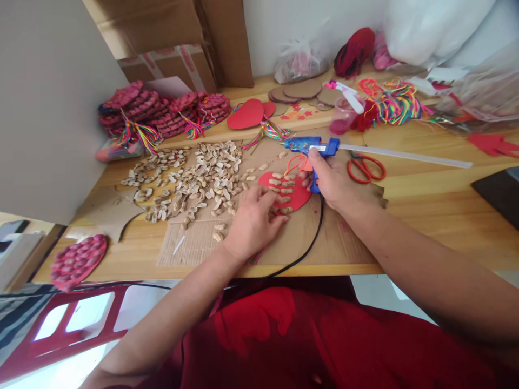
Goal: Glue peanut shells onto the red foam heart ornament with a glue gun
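Observation:
A red heart-shaped card [299,199] lies on brown cardboard [308,237] at the table's middle, partly covered with glued peanut shell halves. My left hand [253,221] rests on the heart's left edge, fingers pressed down on a shell there. My right hand [334,181] grips a blue hot glue gun [310,146] by its handle, nozzle pointing left just above the heart. A long clear glue stick [405,155] juts out of the gun's back to the right. The gun's black cord [312,243] trails off the table's front edge.
A heap of loose peanut shells [198,175] spreads left of the heart. Finished pink shell hearts [79,260] and stacks [162,108] lie at left. Red scissors [367,167], coloured cords [395,102], plain red hearts [247,114], cardboard boxes and plastic bags sit behind.

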Demonstrator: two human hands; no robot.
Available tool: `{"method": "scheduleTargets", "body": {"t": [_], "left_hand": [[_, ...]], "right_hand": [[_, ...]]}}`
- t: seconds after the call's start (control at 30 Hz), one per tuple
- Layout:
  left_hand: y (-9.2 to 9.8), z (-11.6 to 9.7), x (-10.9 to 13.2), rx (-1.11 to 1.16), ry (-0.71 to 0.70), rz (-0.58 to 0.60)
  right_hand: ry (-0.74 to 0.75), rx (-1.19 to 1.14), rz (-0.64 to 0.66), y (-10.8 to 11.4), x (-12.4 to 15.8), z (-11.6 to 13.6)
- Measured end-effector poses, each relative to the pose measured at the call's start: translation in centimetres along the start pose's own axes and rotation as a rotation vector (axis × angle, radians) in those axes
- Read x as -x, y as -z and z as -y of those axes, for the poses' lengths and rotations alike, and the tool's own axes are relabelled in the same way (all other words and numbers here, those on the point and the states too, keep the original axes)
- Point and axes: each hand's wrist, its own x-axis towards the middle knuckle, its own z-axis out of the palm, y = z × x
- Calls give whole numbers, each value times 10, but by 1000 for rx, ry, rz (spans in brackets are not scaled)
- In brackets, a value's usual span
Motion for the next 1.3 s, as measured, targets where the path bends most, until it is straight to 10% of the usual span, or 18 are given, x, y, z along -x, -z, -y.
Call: {"method": "scheduleTargets", "body": {"t": [0.7,1.3], "left_hand": [[-6,-2,-3,-39,-30,24],[-6,-3,-2,-44,-37,13]], "right_hand": [[-509,17,103,59,129,41],[-628,72,143,56,123,39]]}}
